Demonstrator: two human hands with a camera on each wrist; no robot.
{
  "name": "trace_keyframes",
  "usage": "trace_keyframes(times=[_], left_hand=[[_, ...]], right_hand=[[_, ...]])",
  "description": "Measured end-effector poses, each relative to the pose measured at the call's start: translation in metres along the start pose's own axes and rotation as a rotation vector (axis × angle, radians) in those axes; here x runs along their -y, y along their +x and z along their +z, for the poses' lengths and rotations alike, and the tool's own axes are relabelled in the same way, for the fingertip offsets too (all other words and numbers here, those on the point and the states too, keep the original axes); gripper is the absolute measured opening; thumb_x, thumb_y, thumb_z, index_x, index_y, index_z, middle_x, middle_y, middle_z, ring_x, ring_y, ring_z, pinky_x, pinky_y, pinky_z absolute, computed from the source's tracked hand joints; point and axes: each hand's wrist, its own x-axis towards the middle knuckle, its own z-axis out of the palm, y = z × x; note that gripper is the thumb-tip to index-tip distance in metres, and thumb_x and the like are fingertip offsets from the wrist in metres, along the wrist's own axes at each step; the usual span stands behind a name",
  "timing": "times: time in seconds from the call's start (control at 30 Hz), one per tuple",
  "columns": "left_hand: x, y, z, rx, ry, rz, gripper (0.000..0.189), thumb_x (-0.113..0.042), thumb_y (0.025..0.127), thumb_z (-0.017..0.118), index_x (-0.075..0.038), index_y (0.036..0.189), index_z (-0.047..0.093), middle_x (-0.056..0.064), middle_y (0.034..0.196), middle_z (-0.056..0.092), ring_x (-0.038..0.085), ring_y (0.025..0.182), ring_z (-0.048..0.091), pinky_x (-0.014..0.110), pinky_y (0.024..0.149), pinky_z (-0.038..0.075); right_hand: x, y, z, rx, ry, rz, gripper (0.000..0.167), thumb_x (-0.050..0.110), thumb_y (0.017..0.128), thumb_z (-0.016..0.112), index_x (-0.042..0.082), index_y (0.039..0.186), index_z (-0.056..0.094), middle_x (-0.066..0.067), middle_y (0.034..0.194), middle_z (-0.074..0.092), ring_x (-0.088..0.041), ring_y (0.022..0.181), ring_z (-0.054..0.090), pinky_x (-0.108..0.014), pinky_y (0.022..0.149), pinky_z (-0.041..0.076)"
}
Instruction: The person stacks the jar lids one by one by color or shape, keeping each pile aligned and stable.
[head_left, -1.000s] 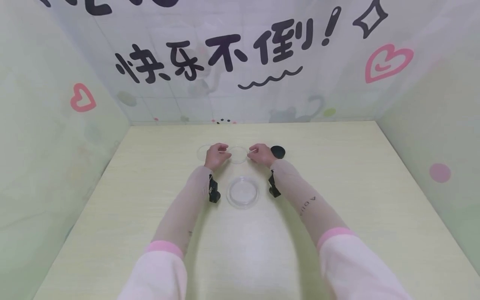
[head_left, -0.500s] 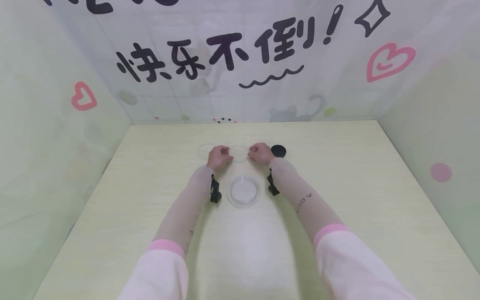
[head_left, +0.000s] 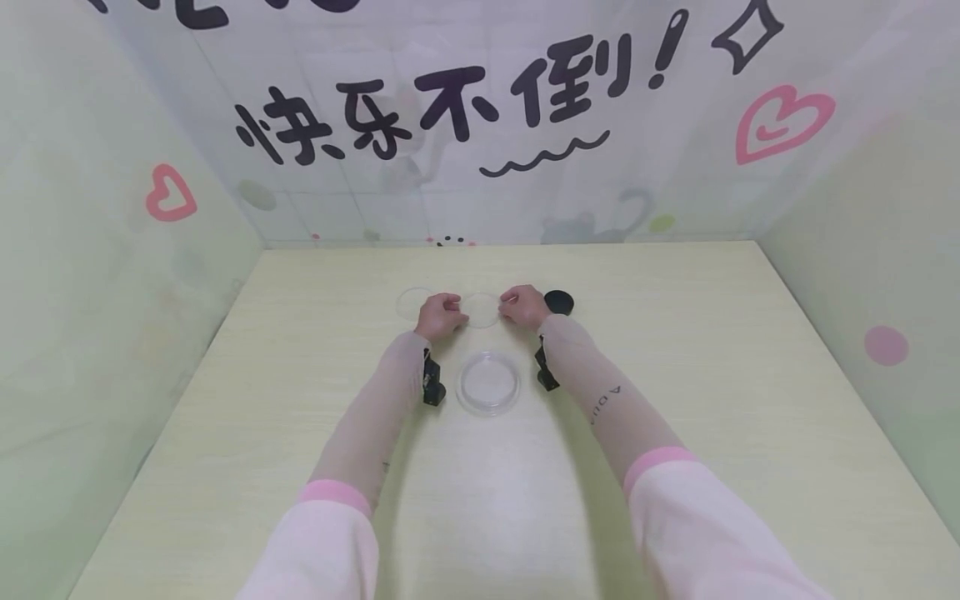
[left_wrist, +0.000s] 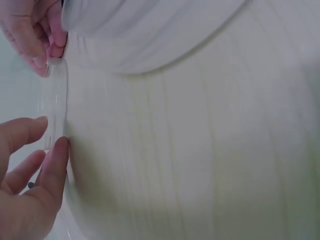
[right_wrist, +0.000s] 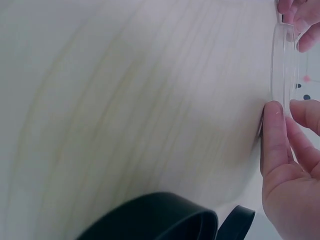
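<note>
Beyond the middle of the table, a clear, shallow petri dish [head_left: 481, 310] sits between both hands. My left hand [head_left: 442, 317] pinches its left edge between thumb and fingers. The opposite edge is pinched by my right hand [head_left: 524, 307]. In the left wrist view, the dish [left_wrist: 56, 95] shows edge-on, close to the tabletop. The right wrist view shows the dish [right_wrist: 281, 65] side-on with layered rims, its ends hidden by fingertips.
Nearer the body lies another clear round dish [head_left: 488, 383]. A clear disc [head_left: 412, 304], partly covered by my left hand, lies to the left. Beside my right hand is a black round piece [head_left: 559, 302]. A dark rounded shape [right_wrist: 165, 215] fills the bottom of the right wrist view.
Both hands stay at the dish's edges, and the dish keeps its place. The right forearm has turned and shifted inward slightly.
</note>
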Motion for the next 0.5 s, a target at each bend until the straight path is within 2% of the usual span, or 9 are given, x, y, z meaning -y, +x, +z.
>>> trace_keyframes(times=[0.07, 0.1, 0.17, 0.23, 0.3, 0.33, 0.5], left_hand=[[-0.025, -0.031, -0.007, -0.002, 0.013, -0.008, 0.045, -0.004, 0.082, 0.06, 0.002, 0.124, 0.046, 0.017, 0.117, 0.052, 0.026, 0.105, 0.05, 0.021, 0.078, 0.043], [-0.028, -0.037, -0.008, 0.004, 0.007, 0.001, 0.043, -0.004, 0.082, 0.06, 0.001, 0.123, 0.047, 0.016, 0.116, 0.053, 0.026, 0.104, 0.05, 0.021, 0.078, 0.043], [-0.028, -0.038, -0.008, 0.007, -0.003, 0.004, 0.043, -0.004, 0.082, 0.06, 0.001, 0.123, 0.048, 0.016, 0.115, 0.052, 0.026, 0.104, 0.05, 0.021, 0.078, 0.042], [-0.024, -0.033, -0.006, 0.005, -0.007, 0.009, 0.042, -0.003, 0.081, 0.059, 0.001, 0.122, 0.049, 0.016, 0.115, 0.053, 0.026, 0.103, 0.049, 0.024, 0.082, 0.042], [-0.01, -0.018, -0.003, 0.006, -0.016, 0.023, 0.043, -0.005, 0.079, 0.06, -0.002, 0.121, 0.051, 0.014, 0.113, 0.054, 0.024, 0.102, 0.05, 0.031, 0.088, 0.04], [-0.009, -0.016, -0.002, 0.005, -0.018, 0.019, 0.043, -0.004, 0.079, 0.06, -0.001, 0.121, 0.05, 0.015, 0.114, 0.053, 0.025, 0.103, 0.05, 0.031, 0.089, 0.04], [-0.007, -0.014, -0.003, 0.016, -0.026, 0.014, 0.043, -0.004, 0.079, 0.06, -0.002, 0.121, 0.051, 0.014, 0.114, 0.053, 0.025, 0.103, 0.049, 0.031, 0.089, 0.04]], right_hand=[[0.034, -0.033, -0.009, 0.021, -0.014, 0.051, 0.031, 0.014, 0.088, 0.054, -0.004, 0.113, 0.055, -0.016, 0.104, 0.06, -0.023, 0.088, 0.061, -0.025, 0.073, 0.048], [0.053, -0.052, -0.014, 0.028, -0.032, 0.087, 0.031, 0.011, 0.089, 0.052, -0.005, 0.115, 0.053, -0.019, 0.109, 0.057, -0.025, 0.093, 0.059, -0.025, 0.076, 0.047], [0.062, -0.063, -0.017, 0.023, -0.019, 0.086, 0.029, 0.009, 0.089, 0.051, -0.007, 0.113, 0.053, -0.02, 0.11, 0.056, -0.025, 0.094, 0.058, -0.023, 0.075, 0.047], [0.062, -0.063, -0.017, 0.022, -0.006, 0.085, 0.028, 0.007, 0.088, 0.052, -0.007, 0.111, 0.054, -0.02, 0.109, 0.057, -0.025, 0.093, 0.059, -0.023, 0.075, 0.047], [0.052, -0.053, -0.015, 0.015, -0.008, 0.07, 0.026, 0.009, 0.086, 0.056, -0.004, 0.108, 0.057, -0.018, 0.105, 0.059, -0.022, 0.088, 0.06, -0.023, 0.072, 0.047], [0.043, -0.045, -0.014, 0.014, -0.004, 0.066, 0.026, 0.01, 0.085, 0.057, -0.003, 0.107, 0.058, -0.015, 0.104, 0.06, -0.021, 0.087, 0.06, -0.024, 0.073, 0.048], [0.044, -0.046, -0.013, 0.013, -0.005, 0.063, 0.029, 0.01, 0.084, 0.058, -0.001, 0.11, 0.058, -0.015, 0.102, 0.061, -0.02, 0.084, 0.06, -0.024, 0.072, 0.047]])
